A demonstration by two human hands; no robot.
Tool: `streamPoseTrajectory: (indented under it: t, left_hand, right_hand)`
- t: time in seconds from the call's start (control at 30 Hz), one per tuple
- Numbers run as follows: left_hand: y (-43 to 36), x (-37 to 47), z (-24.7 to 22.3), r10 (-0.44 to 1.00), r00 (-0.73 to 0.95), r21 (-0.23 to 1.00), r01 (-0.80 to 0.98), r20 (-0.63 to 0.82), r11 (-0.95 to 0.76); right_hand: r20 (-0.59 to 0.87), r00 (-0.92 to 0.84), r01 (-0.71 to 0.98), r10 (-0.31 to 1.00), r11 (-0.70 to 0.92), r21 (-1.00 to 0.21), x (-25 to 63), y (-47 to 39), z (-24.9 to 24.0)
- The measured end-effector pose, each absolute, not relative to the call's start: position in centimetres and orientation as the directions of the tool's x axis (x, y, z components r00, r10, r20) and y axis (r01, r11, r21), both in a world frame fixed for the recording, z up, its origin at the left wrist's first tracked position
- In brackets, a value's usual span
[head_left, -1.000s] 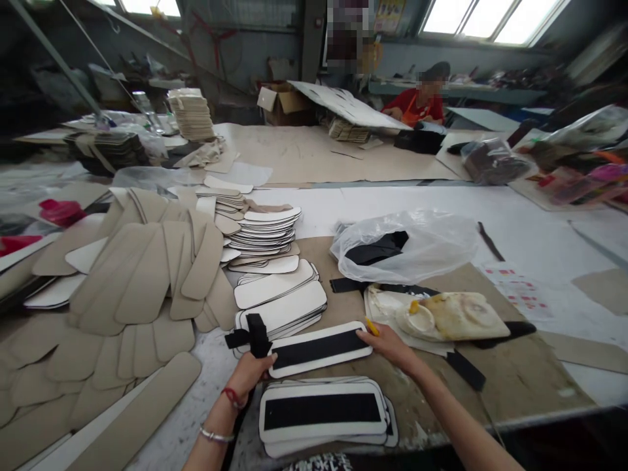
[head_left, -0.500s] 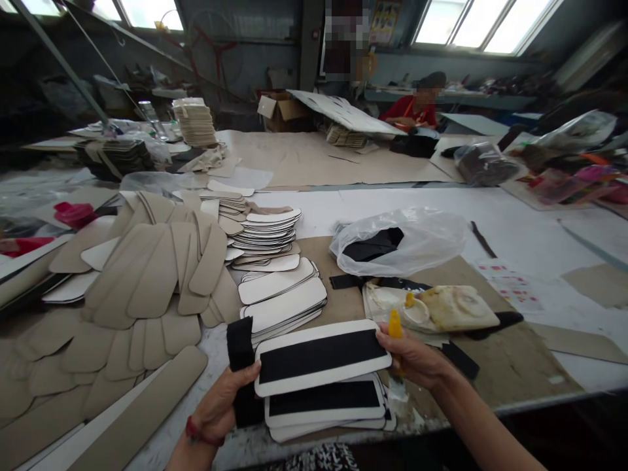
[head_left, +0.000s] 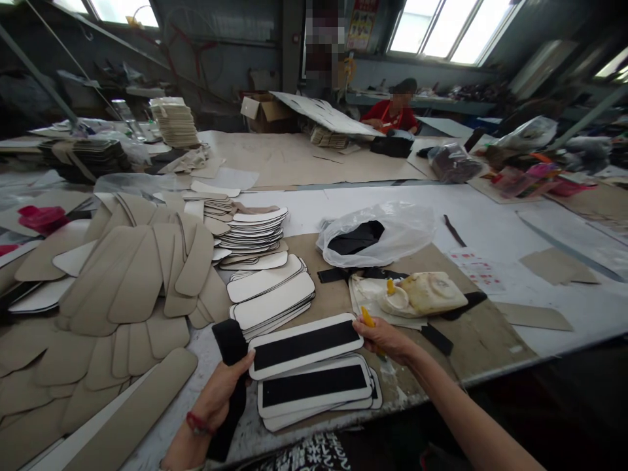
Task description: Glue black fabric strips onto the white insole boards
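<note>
A white oblong panel with rounded corners and a black strip on its face (head_left: 307, 343) is held at both ends. My left hand (head_left: 218, 392) is closed on its left end, thumb on top. A loose length of black strip (head_left: 229, 340) passes behind that hand and hangs below it; whether the fingers also grip it is hidden. My right hand (head_left: 387, 339) pinches the panel's right corner and also holds a slim yellow tool (head_left: 367, 317) upright; its lower end is mostly hidden. Just below lies a small stack of similar black-stripped panels (head_left: 316, 386).
Plain white panels (head_left: 275, 301) are stacked behind, with many beige pieces (head_left: 132, 275) spread at left. A stained plastic container (head_left: 432, 294), a clear bag with black material (head_left: 383, 232) and a black scrap (head_left: 437, 339) lie at right. A person in red (head_left: 392, 116) sits far back.
The panel has tilted, its right end rising slightly, and sits a little farther from the stack below. The whole view has shifted, so most things appear farther left.
</note>
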State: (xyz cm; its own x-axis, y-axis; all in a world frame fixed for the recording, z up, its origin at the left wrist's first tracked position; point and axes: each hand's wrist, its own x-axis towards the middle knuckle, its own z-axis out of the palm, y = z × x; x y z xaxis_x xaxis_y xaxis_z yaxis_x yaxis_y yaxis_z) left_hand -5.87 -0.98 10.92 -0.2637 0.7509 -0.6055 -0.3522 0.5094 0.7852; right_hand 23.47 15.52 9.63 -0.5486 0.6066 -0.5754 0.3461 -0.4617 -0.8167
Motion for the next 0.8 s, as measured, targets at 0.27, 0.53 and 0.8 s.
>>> streamPoseTrajectory:
  t: [0.27,0.53,0.8]
  left_hand:
    - [-0.7,-5.4,12.0,0.738,-0.311,0.794,-0.353,-0.598,0.495]
    - [-0.5,-5.5,11.8,0.629,-0.462,0.780,-0.403,-0.625,0.479]
    - [-0.5,-5.9,11.3,0.618,-0.476,0.777,-0.449,-0.626,0.441]
  right_hand:
    - [-0.498,-0.521,0.504,0.693,-0.220,-0.835,22.8,15.1,10.6]
    - [-0.379,-0.550,0.528,0.744,-0.042,-0.848,21.7,14.5,12.0]
    - [-0.336,-0.517,0.548,0.787,0.003,-0.836,21.0,14.3,12.4]
